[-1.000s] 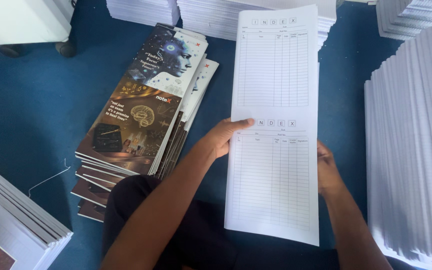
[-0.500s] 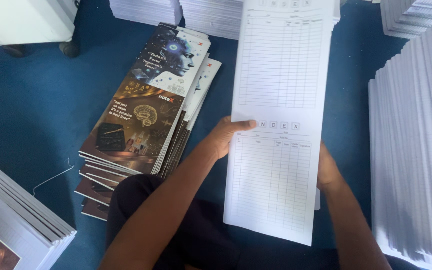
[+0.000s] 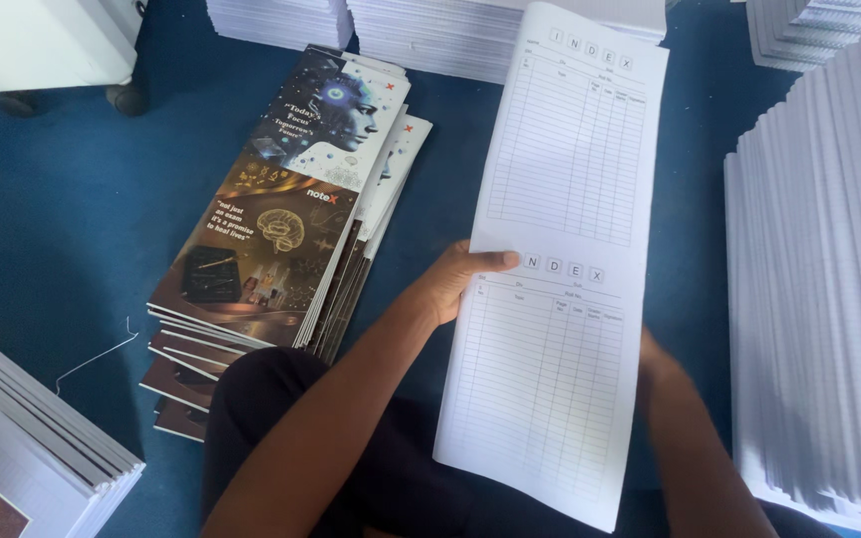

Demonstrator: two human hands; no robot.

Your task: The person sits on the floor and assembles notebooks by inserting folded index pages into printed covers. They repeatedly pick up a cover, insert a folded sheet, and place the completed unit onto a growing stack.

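I hold a long white printed sheet (image 3: 560, 249) with two ruled index tables, one above the other, tilted over the blue floor. My left hand (image 3: 455, 284) grips its left edge at the middle, thumb on top. My right hand (image 3: 655, 359) is mostly hidden behind the sheet's right edge and lower half; it seems to support the sheet from beneath. Left of the sheet lies a stack of printed cover sheets (image 3: 291, 199) with dark illustrated artwork, fanned slightly.
A tall pile of white ruled paper (image 3: 829, 279) stands at the right. More white stacks (image 3: 430, 35) sit at the top. Bound notebook blocks (image 3: 22, 438) lie at the lower left. A white box (image 3: 32, 40) is at the upper left. Blue floor (image 3: 62, 219) lies between.
The sheet has swung so its top leans to the right, and sits a little lower. Both hands stayed on it.
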